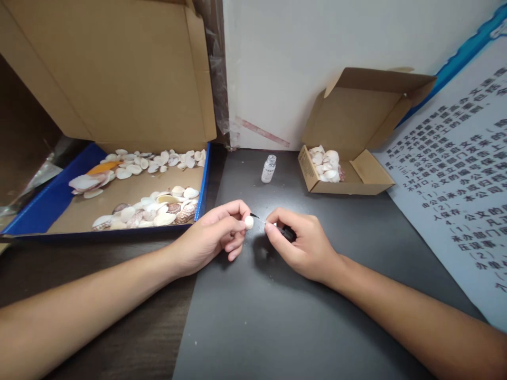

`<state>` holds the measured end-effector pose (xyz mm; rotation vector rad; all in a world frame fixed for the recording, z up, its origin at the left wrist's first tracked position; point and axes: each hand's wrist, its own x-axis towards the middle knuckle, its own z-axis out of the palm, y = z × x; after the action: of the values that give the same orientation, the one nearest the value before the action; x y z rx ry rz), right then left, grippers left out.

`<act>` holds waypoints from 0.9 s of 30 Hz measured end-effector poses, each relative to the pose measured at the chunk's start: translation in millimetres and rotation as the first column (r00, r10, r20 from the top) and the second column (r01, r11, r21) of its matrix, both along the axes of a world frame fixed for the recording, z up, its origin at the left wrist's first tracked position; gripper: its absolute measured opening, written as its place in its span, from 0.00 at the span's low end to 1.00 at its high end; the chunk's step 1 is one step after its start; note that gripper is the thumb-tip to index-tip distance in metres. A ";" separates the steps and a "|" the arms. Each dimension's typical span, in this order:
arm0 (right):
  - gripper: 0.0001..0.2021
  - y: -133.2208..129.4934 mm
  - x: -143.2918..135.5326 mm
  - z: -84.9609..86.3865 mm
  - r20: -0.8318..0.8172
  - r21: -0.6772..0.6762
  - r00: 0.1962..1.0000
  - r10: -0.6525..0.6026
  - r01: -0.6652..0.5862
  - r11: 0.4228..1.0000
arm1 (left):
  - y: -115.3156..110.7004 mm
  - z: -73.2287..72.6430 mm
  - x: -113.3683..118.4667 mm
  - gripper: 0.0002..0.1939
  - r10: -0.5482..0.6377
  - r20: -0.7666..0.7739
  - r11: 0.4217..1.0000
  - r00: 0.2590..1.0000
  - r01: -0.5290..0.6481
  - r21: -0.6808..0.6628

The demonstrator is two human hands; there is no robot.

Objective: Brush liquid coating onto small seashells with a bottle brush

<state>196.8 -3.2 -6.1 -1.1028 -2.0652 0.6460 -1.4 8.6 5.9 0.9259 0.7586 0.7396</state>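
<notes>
Between the thumb and fingers of my left hand [222, 227] is a small white shell [249, 222]. My right hand [303, 240] pinches a thin brush [258, 218] with a black cap-like handle [288, 233], and its dark tip is beside the shell's upper edge. Whether tip and shell touch is too small to tell. A small clear glass bottle [268, 170] with a white label stands upright and uncapped on the grey mat [237, 322], beyond both hands.
An open blue-edged box [203, 187] at the left holds many shells [148, 211]. A smaller open cardboard box [348, 187] at the back right contains white shells [327, 162]. A white panel [269, 68] stands behind, and a printed sheet [455, 195] lies at the right.
</notes>
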 end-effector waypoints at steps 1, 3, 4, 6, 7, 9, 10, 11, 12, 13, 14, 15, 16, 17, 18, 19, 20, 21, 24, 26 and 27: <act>0.07 -0.1 -0.1 0.0 -0.012 0.002 1.000 0.012 -0.012 1.000 | 0.1 0.2 0.1 0.05 0.000 0.000 1.000 1.000 0.000 -0.007; 0.07 -0.3 -0.1 0.0 -0.026 0.013 0.997 0.068 -0.068 0.998 | 0.0 0.2 0.2 0.04 0.002 0.000 1.000 1.000 -0.002 -0.019; 0.07 -0.3 0.0 0.0 -0.019 0.014 0.996 0.085 -0.085 0.996 | -0.1 0.2 0.1 0.04 0.002 0.003 1.000 1.000 -0.002 -0.025; 0.07 -0.2 0.3 -0.1 0.007 0.002 0.998 0.066 -0.066 0.998 | -0.2 0.0 0.0 0.04 0.003 0.011 0.999 1.000 -0.003 -0.033; 0.07 -0.2 0.5 -0.1 0.019 -0.010 0.999 0.040 -0.040 0.999 | -0.1 -0.1 -0.1 0.04 0.005 0.013 0.999 1.000 -0.005 -0.036; 0.07 -0.1 1.0 0.1 0.006 -0.026 1.000 0.025 -0.025 0.999 | -0.1 -0.2 -0.5 0.04 0.009 0.017 0.999 1.000 -0.008 -0.037; 0.07 -0.1 1.2 0.1 -0.011 -0.028 0.999 0.048 -0.049 0.998 | 0.0 -0.3 -0.6 0.04 0.009 0.017 0.999 1.000 -0.008 -0.035; 0.07 -0.2 1.3 0.2 -0.024 -0.025 0.997 0.079 -0.080 0.996 | 0.0 -0.3 -0.8 0.04 0.008 0.015 0.999 1.000 -0.007 -0.033; 0.07 -0.2 1.3 0.1 -0.028 -0.024 0.994 0.108 -0.108 0.994 | -0.1 -0.3 -0.9 0.04 0.006 0.014 0.999 1.000 -0.006 -0.032; 0.07 -0.1 1.2 0.1 -0.021 -0.026 0.993 0.120 -0.120 0.992 | -0.1 -0.3 -0.9 0.04 0.004 0.012 1.000 1.000 -0.004 -0.031; 0.08 0.1 1.0 0.0 -0.006 -0.034 0.994 0.112 -0.113 0.993 | -0.2 -0.3 -0.8 0.04 0.004 0.011 0.999 1.000 -0.004 -0.032; 0.08 0.3 0.7 -0.1 0.013 -0.047 0.996 0.091 -0.090 0.995 | -0.3 -0.2 -0.7 0.04 0.005 0.009 0.999 1.000 -0.005 -0.032; 0.08 0.6 0.6 -0.2 0.031 -0.063 0.997 0.067 -0.065 0.996 | -0.5 -0.1 -0.6 0.04 0.009 0.011 0.999 1.000 -0.009 -0.032; 0.08 0.9 0.5 -0.2 0.042 -0.078 0.998 0.050 -0.046 0.996 | -0.6 0.0 -0.4 0.05 0.012 0.011 0.999 1.000 -0.012 -0.032; 0.08 1.1 0.6 -0.1 0.041 -0.091 0.998 0.044 -0.040 0.995 | -0.7 0.1 -0.3 0.05 0.015 0.013 0.999 1.000 -0.014 -0.032; 0.08 1.2 0.7 0.0 0.030 -0.103 0.998 0.051 -0.048 0.994 | -0.8 0.3 -0.2 0.05 0.016 0.012 0.999 1.000 -0.015 -0.033; 0.08 1.3 1.1 0.2 0.012 -0.115 0.998 0.068 -0.066 0.991 | -0.8 0.4 -0.2 0.05 0.015 0.011 0.999 1.000 -0.015 -0.036; 0.08 1.3 1.5 0.5 -0.009 -0.125 0.996 0.089 -0.089 0.988 | -0.8 0.5 -0.3 0.05 0.014 0.012 0.999 1.000 -0.013 -0.038; 0.09 1.1 3.0 1.0 -0.063 -0.129 0.988 0.142 -0.149 0.980 | -0.4 0.7 -0.5 0.04 0.006 0.013 0.999 1.000 -0.006 -0.043; 0.10 1.4 3.9 0.9 -0.071 -0.108 0.984 0.163 -0.170 0.980 | 0.0 0.7 -0.5 0.04 0.004 0.012 0.999 1.000 -0.003 -0.044; 0.10 1.7 4.1 0.7 -0.067 -0.098 0.983 0.172 -0.178 0.979 | 0.1 0.6 -0.5 0.04 0.003 0.012 0.999 1.000 -0.003 -0.044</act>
<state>201.0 -1.5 -5.4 -0.9537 -2.1143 0.8707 -1.9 8.7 6.6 0.8799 0.7626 0.7283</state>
